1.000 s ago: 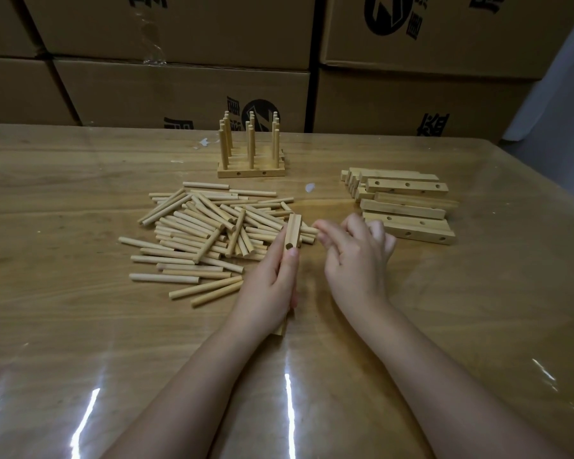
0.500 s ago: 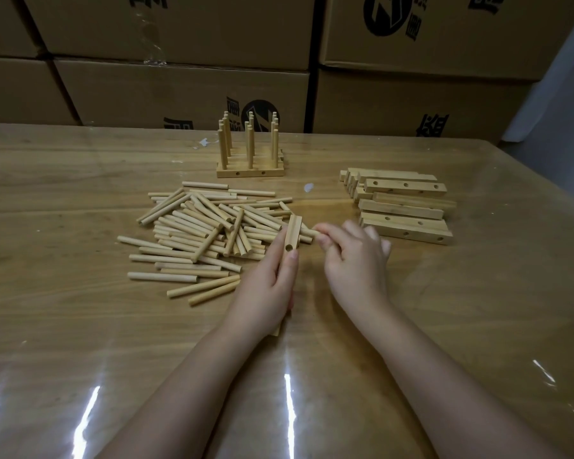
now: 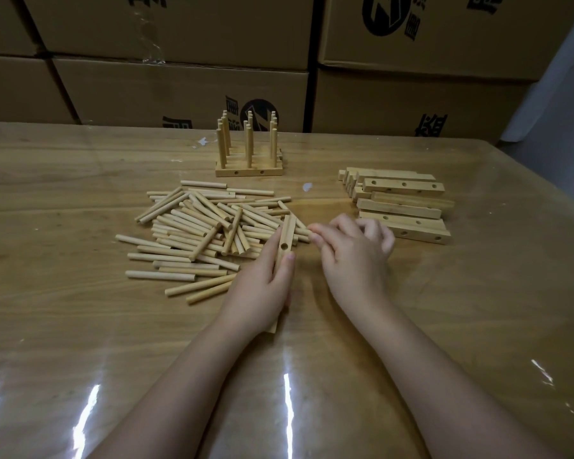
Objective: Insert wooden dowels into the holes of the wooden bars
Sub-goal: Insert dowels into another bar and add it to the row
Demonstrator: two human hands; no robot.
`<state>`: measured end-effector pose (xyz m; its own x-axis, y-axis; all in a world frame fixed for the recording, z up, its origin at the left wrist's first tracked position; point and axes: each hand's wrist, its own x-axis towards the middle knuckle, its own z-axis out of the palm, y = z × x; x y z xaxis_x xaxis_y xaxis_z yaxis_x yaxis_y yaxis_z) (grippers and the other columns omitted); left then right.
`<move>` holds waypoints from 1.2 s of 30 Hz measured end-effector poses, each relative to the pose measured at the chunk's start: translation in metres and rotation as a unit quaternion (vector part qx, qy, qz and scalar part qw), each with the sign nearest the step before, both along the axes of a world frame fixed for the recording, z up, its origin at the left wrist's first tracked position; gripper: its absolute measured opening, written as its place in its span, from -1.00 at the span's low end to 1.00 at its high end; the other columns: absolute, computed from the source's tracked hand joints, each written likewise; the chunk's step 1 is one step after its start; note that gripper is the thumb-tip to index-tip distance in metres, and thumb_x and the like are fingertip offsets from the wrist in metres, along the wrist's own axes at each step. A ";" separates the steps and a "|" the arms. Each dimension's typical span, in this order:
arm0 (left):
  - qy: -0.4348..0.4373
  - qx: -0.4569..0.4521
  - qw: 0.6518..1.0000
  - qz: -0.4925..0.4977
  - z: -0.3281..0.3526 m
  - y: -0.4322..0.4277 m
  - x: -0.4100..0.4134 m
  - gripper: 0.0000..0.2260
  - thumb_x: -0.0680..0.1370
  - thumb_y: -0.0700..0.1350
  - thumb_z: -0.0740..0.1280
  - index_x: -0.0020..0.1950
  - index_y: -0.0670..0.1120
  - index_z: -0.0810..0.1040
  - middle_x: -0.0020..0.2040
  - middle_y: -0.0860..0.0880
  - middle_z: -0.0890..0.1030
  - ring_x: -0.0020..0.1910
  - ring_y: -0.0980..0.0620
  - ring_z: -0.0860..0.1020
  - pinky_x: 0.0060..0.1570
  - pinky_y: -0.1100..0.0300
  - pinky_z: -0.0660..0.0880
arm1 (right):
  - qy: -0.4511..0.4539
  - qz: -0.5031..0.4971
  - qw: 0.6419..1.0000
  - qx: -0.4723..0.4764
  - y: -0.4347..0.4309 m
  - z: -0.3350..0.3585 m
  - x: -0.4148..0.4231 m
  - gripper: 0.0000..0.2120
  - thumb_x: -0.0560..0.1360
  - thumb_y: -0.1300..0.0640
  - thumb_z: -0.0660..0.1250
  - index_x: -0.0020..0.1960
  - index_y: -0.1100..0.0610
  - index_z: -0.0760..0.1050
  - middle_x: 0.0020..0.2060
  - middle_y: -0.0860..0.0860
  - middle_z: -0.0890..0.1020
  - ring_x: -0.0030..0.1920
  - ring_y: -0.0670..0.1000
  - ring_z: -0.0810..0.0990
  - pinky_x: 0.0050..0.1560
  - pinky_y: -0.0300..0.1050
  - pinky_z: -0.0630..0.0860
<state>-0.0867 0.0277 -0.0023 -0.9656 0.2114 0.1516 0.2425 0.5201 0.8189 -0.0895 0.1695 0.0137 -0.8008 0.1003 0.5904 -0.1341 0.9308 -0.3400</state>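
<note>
The wooden bar is being kept wrapped in the left hand, hole up, at the right edge of the dowel pile on the desk. The right hand, fingers curled, is being edged left onto the end of a dowel; an actual pinch cannot be told. Insertion is being judged next.

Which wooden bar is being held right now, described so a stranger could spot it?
On the wooden table, find the right edge of the loose dowel pile. There the left hand grips one bar, pointing away from the person, a hole showing near its far end. All other empty bars lie stacked at the far right, untouched.
</note>
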 end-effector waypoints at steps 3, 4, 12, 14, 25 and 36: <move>-0.001 0.029 1.000 0.001 -0.002 -0.002 -0.001 -0.46 0.55 0.09 0.24 0.48 0.28 0.11 -0.23 0.11 0.58 -0.23 0.23 0.57 -0.10 0.21 0.52 | 0.043 0.026 0.995 0.081 0.004 0.001 -0.001 -0.89 0.47 0.11 0.36 -0.04 0.04 0.63 -0.16 -0.01 0.59 -0.07 0.10 0.52 0.13 0.10 0.31; 0.002 0.038 0.999 0.000 -0.002 -0.002 -0.001 -0.42 0.53 0.06 0.29 0.47 0.31 0.11 -0.22 0.20 0.55 -0.24 0.33 0.53 -0.12 0.35 0.46 | 0.045 0.048 0.993 0.094 0.005 0.001 -0.001 -0.87 0.48 0.13 0.33 -0.03 0.09 0.62 -0.19 0.02 0.58 -0.14 0.09 0.54 0.03 0.03 0.37; -0.051 0.130 0.989 -0.047 -0.001 -0.005 -0.002 -0.41 0.53 -0.15 0.30 0.39 0.38 0.21 -0.44 0.17 0.52 -0.49 0.18 0.47 -0.43 0.29 0.47 | 0.036 0.071 0.992 0.103 0.001 -0.001 0.002 -0.80 0.52 0.17 0.20 -0.04 0.17 0.59 -0.27 0.05 0.56 -0.27 0.08 0.54 -0.26 -0.08 0.40; -0.055 0.125 0.990 -0.046 -0.001 -0.006 -0.002 -0.39 0.51 -0.16 0.29 0.40 0.38 0.22 -0.41 0.17 0.54 -0.47 0.18 0.47 -0.41 0.26 0.49 | 0.029 0.075 0.993 0.086 0.001 -0.003 0.002 -0.88 0.51 0.22 0.27 -0.05 0.16 0.59 -0.27 0.05 0.56 -0.26 0.09 0.54 -0.26 -0.07 0.40; -0.036 0.040 0.998 -0.034 0.002 -0.004 0.001 -0.37 0.47 -0.09 0.27 0.45 0.36 0.16 -0.22 0.17 0.60 -0.38 0.17 0.52 -0.14 0.02 0.57 | -0.014 0.059 0.997 0.057 0.004 0.003 0.006 -0.86 0.49 0.21 0.31 -0.02 0.08 0.61 -0.22 -0.05 0.62 -0.26 0.06 0.58 -0.34 -0.22 0.23; -0.039 -0.050 0.998 -0.023 0.007 -0.002 0.003 -0.35 0.42 0.03 0.23 0.44 0.40 0.09 -0.22 -0.01 0.63 -0.31 0.00 0.59 -0.15 -0.07 0.55 | -0.207 0.094 0.972 -0.066 0.017 0.001 -0.006 -0.78 0.59 0.00 0.11 -0.16 -0.16 0.47 -0.39 -0.16 0.48 -0.35 -0.10 0.42 -0.37 -0.15 0.27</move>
<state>-0.0835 0.0257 0.0046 -0.9624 0.2664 0.0530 0.2063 0.5900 0.7806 -0.0955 0.1866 0.0144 -0.9786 -0.0179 0.2050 -0.1235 0.8481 -0.5153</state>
